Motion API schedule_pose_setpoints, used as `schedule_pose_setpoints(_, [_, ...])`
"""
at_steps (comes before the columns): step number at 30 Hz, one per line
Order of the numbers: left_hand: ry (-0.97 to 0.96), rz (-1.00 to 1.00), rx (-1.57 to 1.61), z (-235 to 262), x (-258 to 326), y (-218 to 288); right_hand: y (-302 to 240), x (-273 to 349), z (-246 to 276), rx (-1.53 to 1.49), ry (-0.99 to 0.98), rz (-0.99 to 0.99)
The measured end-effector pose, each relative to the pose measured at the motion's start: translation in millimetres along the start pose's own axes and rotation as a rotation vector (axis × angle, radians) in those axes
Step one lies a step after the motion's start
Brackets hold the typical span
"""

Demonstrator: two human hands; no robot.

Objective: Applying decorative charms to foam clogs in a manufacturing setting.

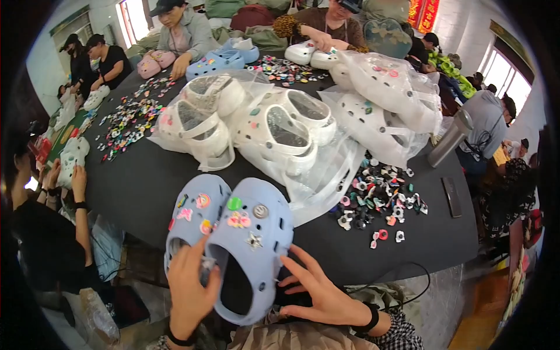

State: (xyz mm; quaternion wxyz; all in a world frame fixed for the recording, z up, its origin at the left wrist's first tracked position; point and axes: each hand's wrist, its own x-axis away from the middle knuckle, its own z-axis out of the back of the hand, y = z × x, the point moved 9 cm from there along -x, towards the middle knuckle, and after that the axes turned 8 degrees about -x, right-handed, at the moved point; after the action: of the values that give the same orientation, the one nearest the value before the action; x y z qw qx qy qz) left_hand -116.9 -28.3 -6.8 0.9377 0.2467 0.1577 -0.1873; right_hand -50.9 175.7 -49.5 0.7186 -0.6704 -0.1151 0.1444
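Note:
A pair of light blue clogs stands at the table's front edge, toes pointing away from me. Colourful charms sit in the holes of both the left clog point(189, 198) and the right clog point(265, 242); a silver star, a green round piece and pink shapes show on the right one. My left hand point(191, 286) is closed over the left clog near its opening, thumb toward the right clog; its grip is partly hidden. With fingers spread, my right hand point(321, 294) lies against the outer side of the right clog, fingertips touching or very near it.
Bagged white clogs point(280, 128) fill the table's middle. Loose charms lie in piles at the right point(382, 195) and left point(128, 125). A steel flask point(450, 139) and a dark phone-like slab point(451, 197) stand right. Co-workers sit around the black table point(134, 192).

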Motion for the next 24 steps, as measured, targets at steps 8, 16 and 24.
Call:
schedule_pose_setpoints(8, [0.093, 0.164, -0.286, 65.7, -16.0, -142.4, -11.6, -10.9, 37.9, 0.489, 0.146, 0.14])
schedule_pose_setpoints(16, [0.232, 0.249, -0.405, 85.8, -55.7, -271.8, 27.1, 11.6, 76.9, 0.357, 0.398, -0.007])
schedule_pose_setpoints(24, [0.272, 0.131, -0.442, 109.3, -79.7, -331.1, 19.8, 7.4, 80.6, 0.36, 0.511, 0.044])
